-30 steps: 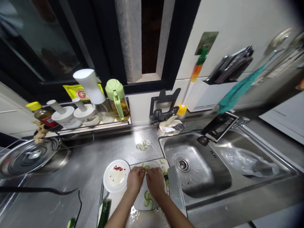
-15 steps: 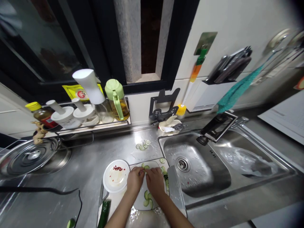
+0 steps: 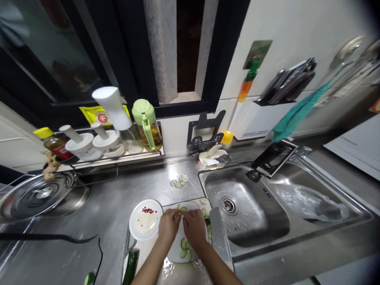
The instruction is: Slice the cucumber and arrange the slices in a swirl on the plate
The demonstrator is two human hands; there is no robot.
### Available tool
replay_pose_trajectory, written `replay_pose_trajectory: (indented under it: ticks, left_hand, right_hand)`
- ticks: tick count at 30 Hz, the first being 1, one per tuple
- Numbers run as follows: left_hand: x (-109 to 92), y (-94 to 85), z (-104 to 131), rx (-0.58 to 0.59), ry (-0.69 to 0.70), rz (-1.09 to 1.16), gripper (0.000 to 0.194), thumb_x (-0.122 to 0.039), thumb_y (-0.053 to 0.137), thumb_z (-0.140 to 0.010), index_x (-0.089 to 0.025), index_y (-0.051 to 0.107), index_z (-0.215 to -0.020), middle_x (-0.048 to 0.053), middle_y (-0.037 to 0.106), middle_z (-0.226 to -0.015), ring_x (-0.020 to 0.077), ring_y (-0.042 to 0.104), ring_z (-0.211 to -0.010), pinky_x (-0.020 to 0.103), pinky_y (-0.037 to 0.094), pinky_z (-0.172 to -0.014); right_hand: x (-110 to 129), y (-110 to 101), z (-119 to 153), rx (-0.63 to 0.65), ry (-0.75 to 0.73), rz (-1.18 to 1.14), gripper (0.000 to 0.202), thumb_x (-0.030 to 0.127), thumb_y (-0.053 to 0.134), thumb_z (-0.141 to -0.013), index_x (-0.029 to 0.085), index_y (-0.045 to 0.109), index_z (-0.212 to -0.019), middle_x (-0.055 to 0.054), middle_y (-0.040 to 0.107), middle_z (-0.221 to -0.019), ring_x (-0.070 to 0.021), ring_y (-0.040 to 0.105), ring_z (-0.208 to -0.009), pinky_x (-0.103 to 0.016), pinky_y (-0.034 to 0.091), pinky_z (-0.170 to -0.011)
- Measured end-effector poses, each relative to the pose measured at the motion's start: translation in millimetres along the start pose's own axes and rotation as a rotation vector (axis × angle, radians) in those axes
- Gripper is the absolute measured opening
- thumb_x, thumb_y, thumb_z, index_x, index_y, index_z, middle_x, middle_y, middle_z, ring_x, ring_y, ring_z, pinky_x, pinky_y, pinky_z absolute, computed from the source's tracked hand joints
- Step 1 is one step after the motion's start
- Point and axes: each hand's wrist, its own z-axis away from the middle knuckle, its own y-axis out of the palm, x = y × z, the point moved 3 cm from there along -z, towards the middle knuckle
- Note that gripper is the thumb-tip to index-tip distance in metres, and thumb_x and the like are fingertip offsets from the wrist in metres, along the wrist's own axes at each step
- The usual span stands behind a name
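My left hand (image 3: 169,223) and my right hand (image 3: 192,225) meet fingertip to fingertip over a pale plate (image 3: 173,253). Both are closed in a pinch on a small cucumber slice (image 3: 180,213), mostly covered by the fingers. Just beyond the fingertips, more cucumber slices (image 3: 183,208) rest on the plate's far part. Nearer me on the same plate lie overlapping curved slices (image 3: 186,251). Under the plate is a cutting board (image 3: 142,253), with further slices (image 3: 204,213) along its right side. A knife blade (image 3: 219,225) lies to the right of my right hand.
Left of my hands sits a white lid-like dish (image 3: 138,225) with red chili bits. A cucumber piece (image 3: 130,266) lies at the board's left edge. Loose slices (image 3: 179,182) lie on the steel counter. The sink (image 3: 252,209) is at right, a condiment rack (image 3: 118,158) at back left.
My hands stay in nearly the same place, pinching over the plate. The whole view shifts very slightly; nothing else visibly moves.
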Motion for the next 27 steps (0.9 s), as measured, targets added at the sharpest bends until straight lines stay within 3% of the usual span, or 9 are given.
replay_pose_trajectory:
  ticks: [15,27]
  left_hand:
    - [-0.5,2.2,-0.8,0.021,-0.010,-0.017,0.027,-0.016,0.050,-0.079,-0.019,0.073,-0.093,0.007,0.071,-0.090,0.0184,0.065,-0.088,0.030,0.048,-0.082]
    - [1.8,-5.3,2.9,-0.028,-0.032,-0.021,0.025,-0.019,0.053,-0.080,-0.018,0.073,-0.096,0.007,0.072,-0.091,0.0175,0.066,-0.086,0.029,0.049,-0.081]
  right_hand:
    - [1.8,-1.3,0.0,-0.001,-0.016,0.016,0.027,0.014,0.049,-0.087,0.024,0.068,-0.103,-0.004,0.066,-0.094,-0.0220,0.048,-0.093,-0.033,0.033,-0.081]
    - [2.1,-3.7,0.5,-0.009,-0.024,-0.009,0.028,0.013,0.049,-0.086,0.023,0.068,-0.104,-0.005,0.066,-0.095,-0.0224,0.048,-0.094,-0.033,0.034,-0.084]
